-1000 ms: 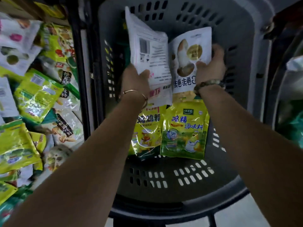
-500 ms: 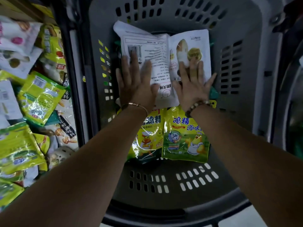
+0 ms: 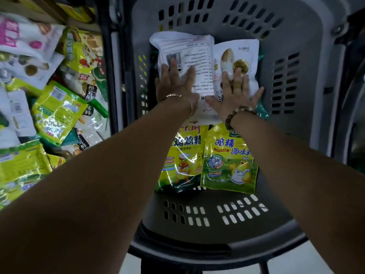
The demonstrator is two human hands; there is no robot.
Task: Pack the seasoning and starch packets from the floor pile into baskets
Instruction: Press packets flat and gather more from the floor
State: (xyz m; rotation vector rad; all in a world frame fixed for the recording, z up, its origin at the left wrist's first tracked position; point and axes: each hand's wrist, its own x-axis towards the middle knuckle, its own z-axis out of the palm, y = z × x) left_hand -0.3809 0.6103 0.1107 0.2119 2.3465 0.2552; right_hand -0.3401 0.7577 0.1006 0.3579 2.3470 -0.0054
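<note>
White packets, pressed by flat, spread left hand and right hand, cover tops of yellow packets.

The light is dim and cool, leaving both forearms in shade. White glare streaks the glossy yellow packets in the basket and those in the pile at the left. The pile's upper packets are smeared by blur (their print is unreadable). Straight basket edges bow toward the frame's borders.
</note>
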